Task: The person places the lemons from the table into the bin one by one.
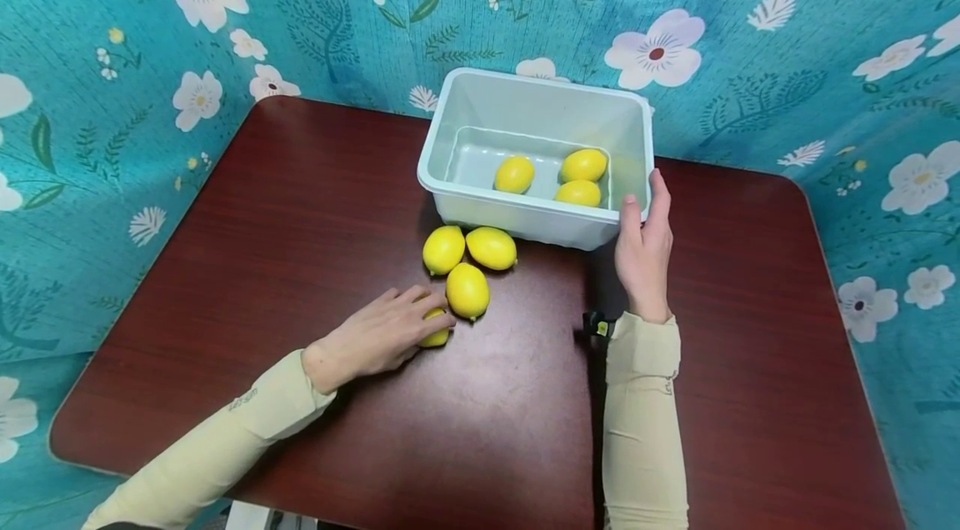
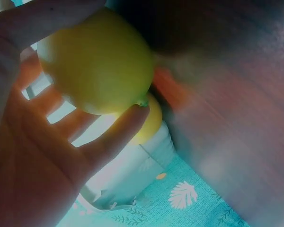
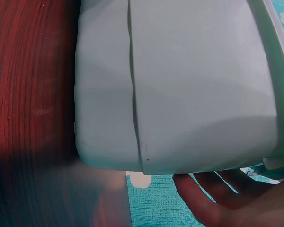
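Observation:
My left hand (image 1: 380, 333) reaches over a yellow lemon (image 1: 436, 337) on the table and holds it. In the left wrist view that same lemon (image 2: 97, 61) lies between thumb and fingers. Three other lemons sit just beyond, one of them the nearest lemon (image 1: 467, 292), close to my fingertips. My right hand (image 1: 645, 263) grips the front right corner of a pale grey plastic bin (image 1: 517, 217), thumb over the rim. Inside the bin, toward its right half, lie three lemons, including a left one (image 1: 514, 175). The right wrist view shows the bin's outer wall (image 3: 203, 85) above the fingers.
The dark red wood table (image 1: 510, 430) has rounded corners. Right behind it hangs a teal floral cloth (image 1: 315, 22), which also runs down both sides. The bin stands near the table's back edge.

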`<control>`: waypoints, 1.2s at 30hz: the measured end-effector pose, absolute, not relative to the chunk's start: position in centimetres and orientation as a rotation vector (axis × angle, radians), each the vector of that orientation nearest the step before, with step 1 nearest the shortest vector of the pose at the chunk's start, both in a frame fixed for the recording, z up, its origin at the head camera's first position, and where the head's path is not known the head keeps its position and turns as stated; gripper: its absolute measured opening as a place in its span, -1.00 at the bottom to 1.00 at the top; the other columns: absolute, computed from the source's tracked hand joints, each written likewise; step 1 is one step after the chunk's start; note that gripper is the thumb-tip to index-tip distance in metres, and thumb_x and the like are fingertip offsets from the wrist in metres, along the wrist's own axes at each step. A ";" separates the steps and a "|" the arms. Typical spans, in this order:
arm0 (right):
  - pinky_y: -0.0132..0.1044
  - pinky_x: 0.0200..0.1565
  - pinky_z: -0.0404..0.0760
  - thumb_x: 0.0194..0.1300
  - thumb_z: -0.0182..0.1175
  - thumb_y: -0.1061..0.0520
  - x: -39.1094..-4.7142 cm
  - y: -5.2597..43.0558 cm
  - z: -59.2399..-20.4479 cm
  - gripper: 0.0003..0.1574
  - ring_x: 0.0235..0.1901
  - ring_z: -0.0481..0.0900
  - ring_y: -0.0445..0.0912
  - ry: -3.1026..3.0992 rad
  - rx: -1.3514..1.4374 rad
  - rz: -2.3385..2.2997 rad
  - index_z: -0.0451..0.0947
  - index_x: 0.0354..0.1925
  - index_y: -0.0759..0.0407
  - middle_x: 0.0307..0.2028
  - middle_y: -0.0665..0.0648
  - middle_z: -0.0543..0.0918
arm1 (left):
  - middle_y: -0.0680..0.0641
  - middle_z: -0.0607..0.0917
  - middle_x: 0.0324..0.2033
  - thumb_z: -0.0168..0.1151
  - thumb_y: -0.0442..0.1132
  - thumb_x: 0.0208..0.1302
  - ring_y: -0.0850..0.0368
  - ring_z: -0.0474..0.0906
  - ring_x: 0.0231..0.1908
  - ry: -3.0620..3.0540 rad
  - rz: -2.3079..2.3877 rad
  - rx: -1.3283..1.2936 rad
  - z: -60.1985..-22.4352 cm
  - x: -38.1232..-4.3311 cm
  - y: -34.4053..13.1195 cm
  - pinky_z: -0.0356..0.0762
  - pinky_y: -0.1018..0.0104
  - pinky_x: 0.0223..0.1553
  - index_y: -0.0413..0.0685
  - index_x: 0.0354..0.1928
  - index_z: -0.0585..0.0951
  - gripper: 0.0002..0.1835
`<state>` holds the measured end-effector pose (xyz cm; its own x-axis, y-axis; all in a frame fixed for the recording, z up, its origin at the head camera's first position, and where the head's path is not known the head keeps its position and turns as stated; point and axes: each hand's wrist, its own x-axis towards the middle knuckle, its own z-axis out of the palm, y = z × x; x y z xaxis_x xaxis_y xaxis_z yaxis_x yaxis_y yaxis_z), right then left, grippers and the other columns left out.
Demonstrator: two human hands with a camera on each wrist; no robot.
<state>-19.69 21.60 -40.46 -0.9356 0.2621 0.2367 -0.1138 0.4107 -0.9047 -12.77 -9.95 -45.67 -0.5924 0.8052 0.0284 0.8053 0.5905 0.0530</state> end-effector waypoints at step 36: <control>-0.08 0.27 0.12 0.38 -0.21 0.01 -19.8 21.5 -40.4 -0.37 0.27 0.14 -0.07 -2.332 -0.149 1.530 -0.04 0.36 0.03 0.33 0.01 0.13 | -0.03 0.36 0.06 0.23 -0.27 0.08 0.05 0.28 -0.07 -2.767 -0.076 -1.451 -45.9 -12.7 -10.1 0.40 0.19 -0.30 0.24 0.05 0.43 -0.54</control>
